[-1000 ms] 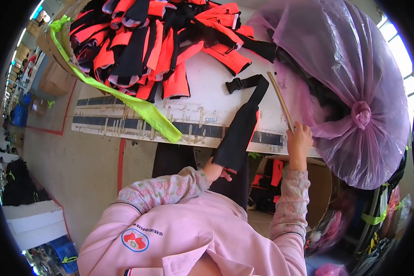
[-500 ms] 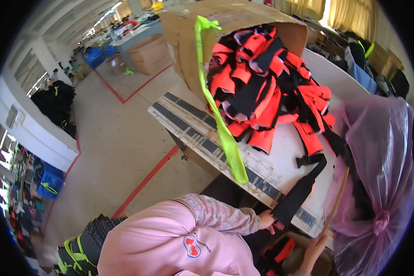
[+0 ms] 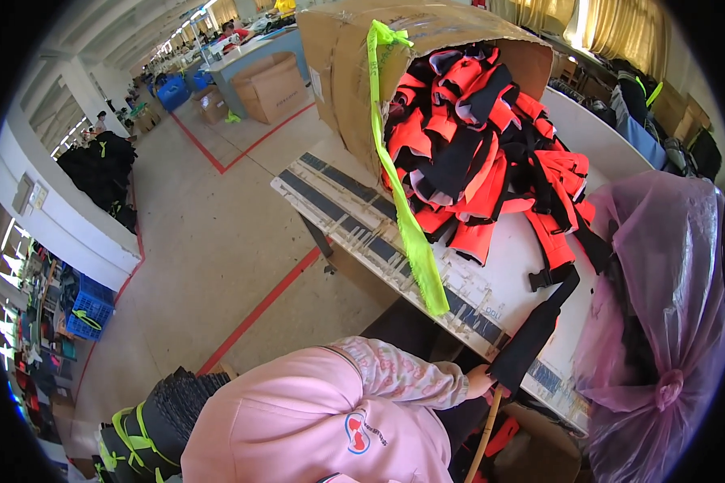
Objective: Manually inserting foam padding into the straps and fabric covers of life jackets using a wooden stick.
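Observation:
My left hand [image 3: 479, 381] is closed on the near end of a black fabric sleeve-like strap [image 3: 522, 348], which reaches up across the table edge. At its far end lies a black plastic buckle [image 3: 540, 279]. A thin wooden stick [image 3: 485, 435] points up from the lower edge, its upper tip at the strap's near end by my left hand; I cannot tell whether it is inside. My right hand is out of view. Beyond the strap, a heap of orange and black fabric straps [image 3: 467, 153] spills from a tipped cardboard box [image 3: 338, 72].
The pieces lie on a worn white table [image 3: 499, 302]. A neon-yellow strip [image 3: 411, 241] hangs down the box. At right stands a knotted purple plastic bag [image 3: 660, 266]. Below the table edge is an open carton [image 3: 540, 451]; black bundles [image 3: 161, 419] sit at lower left.
The stick has swung from the right of the strap to its near end, beside my left hand. My right hand has dropped out of view. The strap is drawn straighter.

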{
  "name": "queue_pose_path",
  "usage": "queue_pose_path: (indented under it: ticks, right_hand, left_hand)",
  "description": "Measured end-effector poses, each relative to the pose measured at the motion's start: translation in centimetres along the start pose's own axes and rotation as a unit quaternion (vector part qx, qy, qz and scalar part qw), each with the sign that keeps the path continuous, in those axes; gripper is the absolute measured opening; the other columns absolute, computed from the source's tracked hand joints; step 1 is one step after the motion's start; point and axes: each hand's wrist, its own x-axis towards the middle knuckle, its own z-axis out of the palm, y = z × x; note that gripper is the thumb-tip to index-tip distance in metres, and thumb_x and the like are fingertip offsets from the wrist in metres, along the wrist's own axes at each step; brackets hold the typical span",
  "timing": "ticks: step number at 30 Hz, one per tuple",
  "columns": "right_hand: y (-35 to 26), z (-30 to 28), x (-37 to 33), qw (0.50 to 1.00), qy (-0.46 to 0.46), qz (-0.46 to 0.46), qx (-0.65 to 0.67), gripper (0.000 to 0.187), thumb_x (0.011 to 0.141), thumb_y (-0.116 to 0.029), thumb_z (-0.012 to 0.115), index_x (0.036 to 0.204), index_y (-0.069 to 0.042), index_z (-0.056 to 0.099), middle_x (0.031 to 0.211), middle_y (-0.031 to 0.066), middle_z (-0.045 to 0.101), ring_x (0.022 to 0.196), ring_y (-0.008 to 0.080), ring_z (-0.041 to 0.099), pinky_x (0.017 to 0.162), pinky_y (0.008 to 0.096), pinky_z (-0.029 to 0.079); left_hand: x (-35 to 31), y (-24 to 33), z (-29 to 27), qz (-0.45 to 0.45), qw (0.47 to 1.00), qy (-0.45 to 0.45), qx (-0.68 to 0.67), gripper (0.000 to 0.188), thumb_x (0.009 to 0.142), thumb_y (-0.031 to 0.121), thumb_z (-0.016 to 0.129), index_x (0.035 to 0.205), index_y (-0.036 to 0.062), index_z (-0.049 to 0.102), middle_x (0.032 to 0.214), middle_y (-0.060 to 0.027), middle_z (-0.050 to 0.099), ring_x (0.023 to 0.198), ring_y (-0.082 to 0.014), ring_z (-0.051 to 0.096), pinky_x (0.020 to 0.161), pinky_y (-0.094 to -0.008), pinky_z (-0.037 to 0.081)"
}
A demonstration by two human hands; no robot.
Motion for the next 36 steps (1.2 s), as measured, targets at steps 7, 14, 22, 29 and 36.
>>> queue_pose_path:
  ticks: [7,14,22,29,36]
  right_hand:
    - [-8.2,5.0,-2.0,0.975,0.028,-0.191,-0.111,0.020,0.092,-0.017,0.050,0.082,-0.001,0.056,0.060,0.0006,0.048,0.052,0.0077,0.040,0.048,0.0216,0.035]
    - [-12.2,6.8,1.7,0.949,0.028,-0.104,-0.295,0.030,0.092,-0.023,0.044,0.078,0.001,0.053,0.061,0.0219,0.057,0.059,0.0390,0.058,0.049,0.0454,0.043]
    - [-13.8,8.8,6.5,0.963,0.040,-0.154,-0.217,0.031,0.094,-0.024,0.041,0.080,0.001,0.052,0.048,0.0073,0.051,0.035,0.0142,0.048,0.034,0.0287,0.036]
    - [-16.0,10.8,10.1,0.979,0.003,-0.162,-0.122,0.030,0.094,-0.024,0.041,0.079,0.000,0.052,0.047,0.0036,0.046,0.032,0.0111,0.040,0.030,0.0264,0.030]
    - [-17.4,11.3,10.6,0.990,-0.111,-0.075,0.043,0.028,0.094,-0.024,0.041,0.081,-0.003,0.053,0.049,0.0007,0.043,0.031,0.0093,0.035,0.028,0.0236,0.027]
  left_hand:
    - [-1.0,0.5,1.5,-0.003,0.999,0.007,0.031,0.031,0.093,0.019,0.032,0.102,0.0000,0.054,0.088,-0.0153,0.064,0.076,-0.0257,0.065,0.044,-0.0323,0.051]
    - [-1.7,1.6,0.9,-0.068,0.990,0.100,0.074,0.020,0.092,0.012,0.039,0.100,-0.0026,0.051,0.083,-0.0153,0.062,0.048,-0.0246,0.060,0.048,-0.0346,0.051]
    - [-2.3,1.8,2.0,-0.097,0.974,0.097,0.179,0.020,0.091,0.012,0.039,0.098,-0.0003,0.054,0.083,-0.0129,0.063,0.044,-0.0206,0.056,0.045,-0.0315,0.048]
    - [-2.7,2.7,2.6,-0.121,0.954,0.077,0.265,0.020,0.090,0.009,0.039,0.093,0.0018,0.057,0.080,-0.0111,0.063,0.051,-0.0198,0.058,0.050,-0.0325,0.049]
    - [-1.4,2.1,1.7,-0.055,0.962,0.101,0.246,0.023,0.089,0.007,0.039,0.092,0.0037,0.061,0.081,-0.0113,0.065,0.074,-0.0207,0.064,0.063,-0.0321,0.051]
